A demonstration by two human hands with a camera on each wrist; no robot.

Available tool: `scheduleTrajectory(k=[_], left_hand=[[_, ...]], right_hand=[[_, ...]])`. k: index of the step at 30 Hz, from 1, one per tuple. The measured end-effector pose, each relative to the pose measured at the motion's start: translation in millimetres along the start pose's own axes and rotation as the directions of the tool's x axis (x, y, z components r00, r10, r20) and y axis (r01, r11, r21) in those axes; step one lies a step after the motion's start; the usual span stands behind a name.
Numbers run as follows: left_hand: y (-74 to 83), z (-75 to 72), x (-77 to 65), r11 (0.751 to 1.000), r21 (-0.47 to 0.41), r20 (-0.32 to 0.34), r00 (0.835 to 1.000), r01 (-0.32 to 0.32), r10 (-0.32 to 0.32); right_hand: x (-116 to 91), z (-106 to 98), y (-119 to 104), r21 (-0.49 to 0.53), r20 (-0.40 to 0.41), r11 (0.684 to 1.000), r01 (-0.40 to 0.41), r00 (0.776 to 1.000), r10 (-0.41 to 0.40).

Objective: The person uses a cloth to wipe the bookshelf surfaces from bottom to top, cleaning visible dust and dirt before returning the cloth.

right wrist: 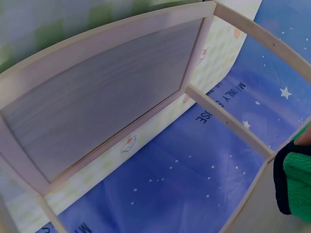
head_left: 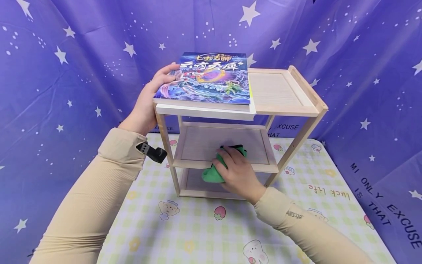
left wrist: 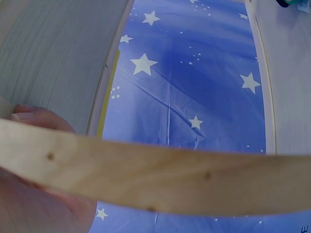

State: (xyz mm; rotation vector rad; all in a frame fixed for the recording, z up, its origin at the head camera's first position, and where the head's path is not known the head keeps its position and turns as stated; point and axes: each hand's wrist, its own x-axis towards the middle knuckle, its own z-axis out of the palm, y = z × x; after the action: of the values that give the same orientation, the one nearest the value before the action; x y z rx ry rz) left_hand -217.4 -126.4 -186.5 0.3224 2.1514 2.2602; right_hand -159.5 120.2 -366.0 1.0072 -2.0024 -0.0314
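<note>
Your left hand [head_left: 145, 101], partly hidden, grips the rack [head_left: 277, 90]; books [head_left: 214, 86] on top. Your right hand [head_left: 241, 178] grips half-covered green cloth [head_left: 211, 175].

A starry purple curtain [head_left: 204, 25] hangs behind and along both sides, black lettering [head_left: 370, 189] on its right; a green-and-white checked tablecloth [head_left: 201, 233], printed with strawberries and cartoon figures, lies below.

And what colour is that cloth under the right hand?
The cloth is green with dark edging; the right wrist view shows it best.
</note>
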Motion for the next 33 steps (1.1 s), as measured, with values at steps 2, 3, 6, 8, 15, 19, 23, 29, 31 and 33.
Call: scheduleTrajectory(k=[2, 3, 6, 8, 15, 19, 23, 29, 31, 33], left_hand=[[0.0, -0.1, 0.0, 1.0, 0.003, 0.0, 1.0, 0.0, 0.0], [-0.1, -0.2, 0.0, 1.0, 0.005, 0.001, 1.0, 0.0, 0.0], [-0.1, -0.5, -0.3, 1.0, 0.005, 0.002, 1.0, 0.002, -0.002], [-0.2, -0.6, -0.5, 1.0, 0.003, 0.002, 1.0, 0.003, -0.003], [-0.7, 0.2, -0.9, 1.0, -0.011, 0.004, 1.0, -0.001, 0.001], [-0.2, 0.1, -1.5, 1.0, -0.013, 0.007, 1.0, -0.002, 0.003], [0.6, 0.0, -1.7, 1.0, -0.013, 0.011, 1.0, -0.006, 0.006], [0.7, 0.2, -0.9, 0.999, -0.033, 0.011, 1.0, -0.015, 0.015], [0.4, 0.0, -0.8, 0.999, -0.031, 0.008, 1.0, -0.015, 0.015], [-0.1, -0.2, -0.9, 1.0, -0.021, 0.007, 1.0, -0.016, 0.016]], right_hand=[[2.4, 1.2, -3.1, 0.002, 0.008, 1.0, -0.007, 1.0, 0.007], [3.7, 1.7, -4.6, 0.003, 0.01, 1.0, -0.01, 1.0, 0.01], [8.4, 2.4, -9.0, 0.011, 0.014, 1.0, -0.018, 1.0, 0.018], [11.3, 3.2, -11.7, 0.019, 0.022, 1.0, -0.022, 1.0, 0.022], [21.1, 7.6, -20.6, 0.03, 0.066, 0.999, -0.035, 0.997, 0.033], [27.2, 9.5, -25.1, 0.031, 0.067, 0.999, -0.035, 0.997, 0.033], [30.8, 12.1, -28.2, 0.031, 0.073, 0.999, -0.035, 0.997, 0.032], [36.8, 13.7, -32.5, 0.053, 0.102, 0.998, -0.033, 0.994, 0.027], [39.0, 14.5, -33.9, 0.063, 0.11, 0.998, -0.031, 0.994, 0.024], [41.1, 15.6, -35.4, 0.07, 0.118, 0.997, -0.029, 0.993, 0.021]])
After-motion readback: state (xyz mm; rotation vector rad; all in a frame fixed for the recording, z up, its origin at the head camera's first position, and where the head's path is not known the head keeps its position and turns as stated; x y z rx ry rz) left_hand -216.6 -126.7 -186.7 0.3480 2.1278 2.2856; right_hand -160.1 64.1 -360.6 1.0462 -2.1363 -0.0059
